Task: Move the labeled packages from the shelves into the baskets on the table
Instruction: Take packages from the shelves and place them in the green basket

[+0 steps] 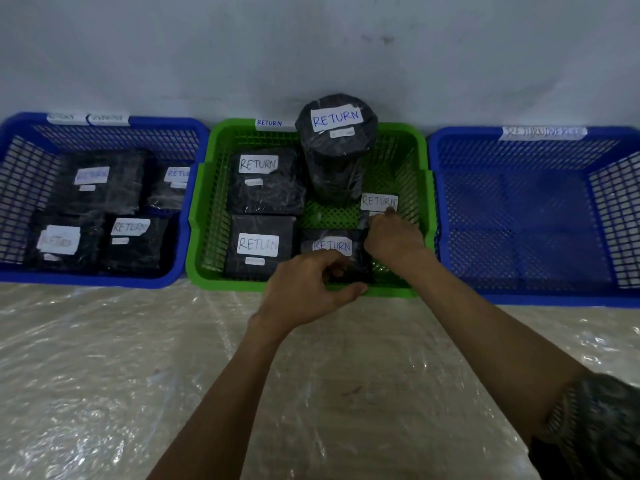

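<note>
A green basket (228,285) marked RETURN stands in the middle of the table. It holds several black wrapped packages with white RETURN labels: a tall round one (334,157) at the back and two flat ones (266,192) (258,247) on the left. My left hand (304,292) reaches over the front rim, fingers and thumb curled round a small package (332,245) at the front. My right hand (393,237) grips another small labeled package (379,201) near the right wall of the basket; most of that package is hidden by the hand.
A blue basket (86,280) on the left holds several black labeled packages. Another blue basket (519,299) with a paper label stands on the right. All three sit against a grey wall. Clear plastic sheeting (138,358) covers the table in front.
</note>
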Tool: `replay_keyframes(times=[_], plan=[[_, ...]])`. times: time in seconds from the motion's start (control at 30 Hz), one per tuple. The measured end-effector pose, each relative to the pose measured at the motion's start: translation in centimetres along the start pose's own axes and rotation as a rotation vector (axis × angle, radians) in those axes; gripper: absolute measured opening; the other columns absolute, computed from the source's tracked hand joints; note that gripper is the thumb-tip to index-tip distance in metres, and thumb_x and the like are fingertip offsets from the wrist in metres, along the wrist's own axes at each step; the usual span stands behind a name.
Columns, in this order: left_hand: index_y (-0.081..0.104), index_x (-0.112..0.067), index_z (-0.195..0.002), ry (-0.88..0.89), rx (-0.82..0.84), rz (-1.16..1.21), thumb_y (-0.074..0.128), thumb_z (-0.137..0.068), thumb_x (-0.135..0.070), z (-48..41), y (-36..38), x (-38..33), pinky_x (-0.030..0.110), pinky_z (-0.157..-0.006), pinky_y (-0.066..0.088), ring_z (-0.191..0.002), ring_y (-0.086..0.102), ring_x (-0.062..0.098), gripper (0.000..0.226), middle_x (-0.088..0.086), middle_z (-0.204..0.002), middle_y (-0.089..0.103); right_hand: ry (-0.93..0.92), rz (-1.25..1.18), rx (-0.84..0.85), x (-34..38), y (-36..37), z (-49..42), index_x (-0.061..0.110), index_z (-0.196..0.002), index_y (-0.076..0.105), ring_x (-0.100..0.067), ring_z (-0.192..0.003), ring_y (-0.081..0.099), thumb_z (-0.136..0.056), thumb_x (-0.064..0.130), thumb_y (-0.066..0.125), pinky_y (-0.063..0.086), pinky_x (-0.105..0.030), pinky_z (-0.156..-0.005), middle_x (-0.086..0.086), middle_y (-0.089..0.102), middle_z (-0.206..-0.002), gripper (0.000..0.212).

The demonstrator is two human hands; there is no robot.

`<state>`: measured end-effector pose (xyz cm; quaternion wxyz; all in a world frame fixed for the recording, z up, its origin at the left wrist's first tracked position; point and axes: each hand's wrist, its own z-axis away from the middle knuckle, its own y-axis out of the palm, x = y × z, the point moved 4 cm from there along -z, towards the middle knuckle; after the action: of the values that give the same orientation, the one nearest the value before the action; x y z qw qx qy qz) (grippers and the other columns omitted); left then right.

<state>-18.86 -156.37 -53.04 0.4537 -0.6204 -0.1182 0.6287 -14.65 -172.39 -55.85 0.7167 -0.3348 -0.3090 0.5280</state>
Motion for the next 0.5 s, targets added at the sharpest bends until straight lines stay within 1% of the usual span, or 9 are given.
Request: replay_keyframes(times=[0.1, 0.17, 0.2, 0.33, 0.5], plan=[[0.067, -0.037, -0.098, 0.01, 0.003, -0.024, 0.065, -0.071, -0.066, -0.03, -0.13, -0.01, 0.027, -0.071, 0.055, -0.079, 0.061, -0.003, 0.04, -0.02, -0.088, 0.068, 0.014, -0.041, 0.013, 0.09, 0.6, -0.34, 0.005, -0.148, 0.016, -0.036, -0.133, 0.038, -0.097, 0.015, 0.036, 0.039, -0.042, -0.103, -0.023, 0.007, -0.156, 0.055], [0.067, -0.037, -0.099, 0.017, 0.018, -0.031, 0.064, -0.072, -0.067, -0.06, -0.06, -0.13, 0.027, -0.071, 0.055, -0.079, 0.062, -0.002, 0.041, -0.019, -0.089, 0.068, 0.028, -0.077, 0.039, 0.03, 0.84, -0.39, 0.009, -0.15, 0.002, -0.037, -0.137, 0.032, -0.097, 0.014, 0.035, 0.035, -0.042, -0.105, -0.021, -0.001, -0.157, 0.063], [0.067, -0.037, -0.1, 0.02, 0.025, -0.032, 0.063, -0.072, -0.067, -0.08, 0.0, -0.16, 0.027, -0.071, 0.055, -0.079, 0.062, -0.002, 0.041, -0.019, -0.089, 0.068, 0.032, -0.091, 0.047, 0.0, 0.91, -0.38, 0.01, -0.15, -0.002, -0.037, -0.138, 0.03, -0.098, 0.013, 0.035, 0.034, -0.042, -0.106, -0.02, -0.004, -0.158, 0.064], [0.066, -0.037, -0.101, 0.02, 0.027, -0.04, 0.063, -0.073, -0.067, -0.08, 0.05, -0.19, 0.027, -0.072, 0.054, -0.081, 0.061, -0.001, 0.041, -0.02, -0.09, 0.068, 0.041, -0.099, 0.045, 0.06, 0.91, -0.32, 0.01, -0.15, -0.005, -0.036, -0.138, 0.029, -0.098, 0.012, 0.034, 0.033, -0.042, -0.107, -0.019, -0.007, -0.157, 0.065], [0.066, -0.038, -0.099, 0.024, 0.02, -0.053, 0.06, -0.073, -0.069, 0.02, 0.05, -0.15, 0.027, -0.07, 0.054, -0.081, 0.062, 0.0, 0.041, -0.02, -0.089, 0.068, 0.04, -0.098, -0.018, 0.17, 0.82, -0.05, 0.01, -0.15, 0.0, -0.035, -0.137, 0.033, -0.098, 0.015, 0.035, 0.037, -0.04, -0.103, -0.019, -0.005, -0.158, 0.064]])
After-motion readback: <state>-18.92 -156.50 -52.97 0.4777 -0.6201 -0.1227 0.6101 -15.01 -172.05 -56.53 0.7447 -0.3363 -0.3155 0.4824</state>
